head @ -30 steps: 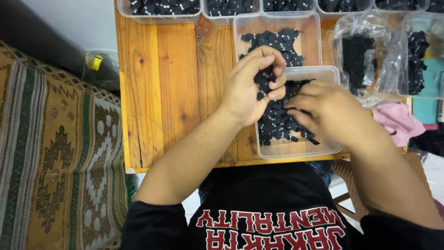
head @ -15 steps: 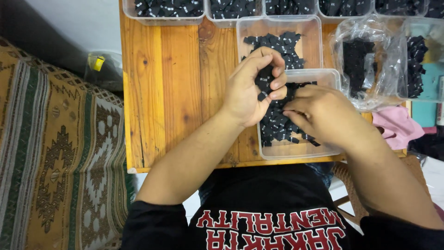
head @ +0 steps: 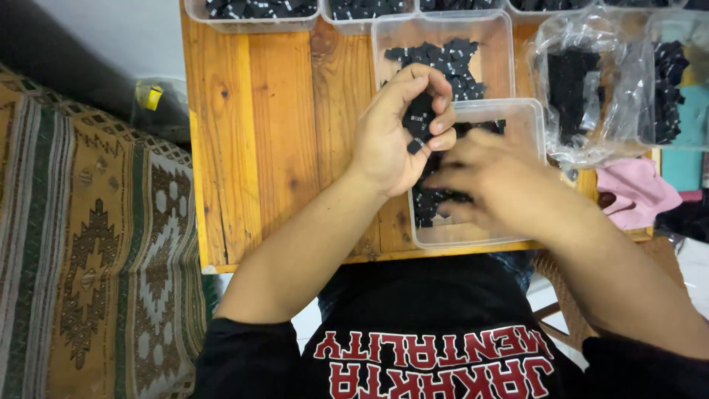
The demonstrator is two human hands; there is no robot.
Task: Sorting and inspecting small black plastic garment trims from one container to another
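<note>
Underneath, a wooden counter (head: 251, 148) stands beside a patterned rug (head: 81, 244). Two clear trays (head: 509, 66) sit mid-counter, four more line the far edge, plus two plastic bags (head: 591, 81). Left hand (head: 399, 133) grips small black pieces (head: 419, 122) over the near tray; right hand (head: 487, 177) is blurred, grip unclear.

Packaging in view, head camera:

- Clear plastic bag (head: 591, 89), crumpled, on the wooden table's right side, just right of the two nearer tubs; holds black pieces.
- Second clear bag (head: 676, 81) beside it at the right edge, also with black pieces.
- Small yellow label or tag (head: 153, 97) inside a clear bag on the floor, left of the table.
</note>
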